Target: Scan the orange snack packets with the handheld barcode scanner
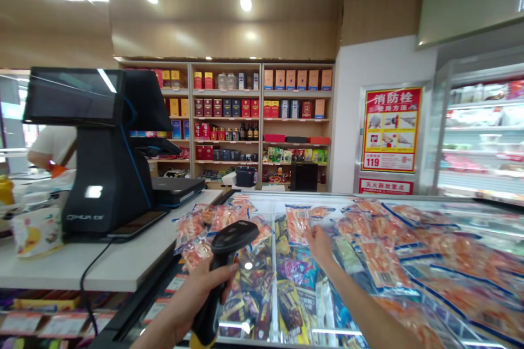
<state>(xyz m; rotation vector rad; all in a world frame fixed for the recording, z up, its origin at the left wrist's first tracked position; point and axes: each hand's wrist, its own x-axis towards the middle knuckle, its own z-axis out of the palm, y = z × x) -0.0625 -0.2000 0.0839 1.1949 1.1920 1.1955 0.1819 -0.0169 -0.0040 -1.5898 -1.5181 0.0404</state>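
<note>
Our left hand, at the lower middle of the frame, is wrapped round the grip of a black scanner, its head facing up and to the right. Our right hand, just right of centre, is closed in a pinch at the right edge of a clear bag of orange food, barcode towards us.

The bag sits at the centre of the frame, over the glass-topped freezer. We judge it light, with a slick film that may crease and throw glare; the food inside looks lumpy and could perhaps be crushed, so the flat sealed edge seems the best hold. The scanner should be stiff and easy to carry by its handle.

Similar bags spread across the right of the frame, and colourful packs lie below the glass; we cannot read their print.

On the worktop at left, the till bears a white apple-shaped mark and what looks like "QIHUA". The red poster at upper right reads "消防栓 使用方法" and "119"; the sign beneath reads "灭火器放置点".
</note>
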